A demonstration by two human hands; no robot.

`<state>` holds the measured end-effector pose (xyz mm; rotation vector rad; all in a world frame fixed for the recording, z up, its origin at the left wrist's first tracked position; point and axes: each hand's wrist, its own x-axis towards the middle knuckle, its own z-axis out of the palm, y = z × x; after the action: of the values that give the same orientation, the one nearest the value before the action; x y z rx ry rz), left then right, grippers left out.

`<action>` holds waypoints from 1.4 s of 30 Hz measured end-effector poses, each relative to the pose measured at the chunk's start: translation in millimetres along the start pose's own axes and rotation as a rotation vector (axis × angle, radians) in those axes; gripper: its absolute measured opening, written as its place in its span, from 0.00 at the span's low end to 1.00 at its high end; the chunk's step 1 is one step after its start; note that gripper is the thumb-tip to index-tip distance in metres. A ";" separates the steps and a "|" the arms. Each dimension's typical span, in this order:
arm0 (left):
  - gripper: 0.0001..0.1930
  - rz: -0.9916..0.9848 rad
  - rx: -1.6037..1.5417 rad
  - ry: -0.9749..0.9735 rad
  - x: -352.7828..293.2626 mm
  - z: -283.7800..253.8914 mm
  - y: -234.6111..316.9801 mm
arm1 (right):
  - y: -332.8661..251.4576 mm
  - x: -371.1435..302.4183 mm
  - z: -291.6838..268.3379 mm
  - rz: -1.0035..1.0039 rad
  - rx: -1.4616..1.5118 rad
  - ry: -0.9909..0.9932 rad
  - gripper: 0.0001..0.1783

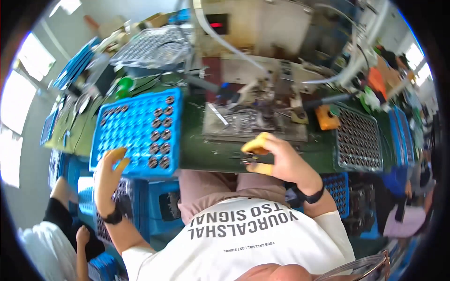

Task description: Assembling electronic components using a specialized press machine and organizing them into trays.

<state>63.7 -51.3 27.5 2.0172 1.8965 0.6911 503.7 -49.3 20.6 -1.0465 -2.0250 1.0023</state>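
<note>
My left hand [108, 175], with yellow covers on its fingertips, is over the near left corner of a blue tray [136, 104]. Its thumb and finger are apart, and nothing shows between them. Dark round wound parts [164, 149] sit in the tray's right-hand columns, and a few more are in its far left corner. Near the front edge of the green table, my right hand [286, 159] pinches a small dark part [248, 158] between yellow-covered fingertips. Thin prongs stick out to its left; its exact kind is too small to make out.
A metal work fixture [248, 122] littered with small bits stands ahead of my right hand. An orange container [326, 117] stands beside a tray of dark parts [358, 138] at right. A clear tray stack [152, 49] is at far left. Another person [51, 243] sits at lower left.
</note>
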 end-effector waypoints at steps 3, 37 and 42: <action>0.16 0.082 -0.014 -0.037 5.0 -6.3 3.2 | -2.4 78.2 58.7 -0.114 0.021 -0.006 0.19; 0.21 -0.112 0.260 0.094 199.9 30.0 -129.3 | 7.0 -5.1 8.2 -0.001 -0.091 0.219 0.11; 0.22 -0.042 -0.105 0.261 187.6 14.9 -108.6 | 54.4 -47.3 -10.4 0.148 0.091 0.579 0.09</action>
<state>-17.2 146.2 -13.6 1.8945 1.9881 1.0650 554.7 -65.1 -28.9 -1.2753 -1.4373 0.7406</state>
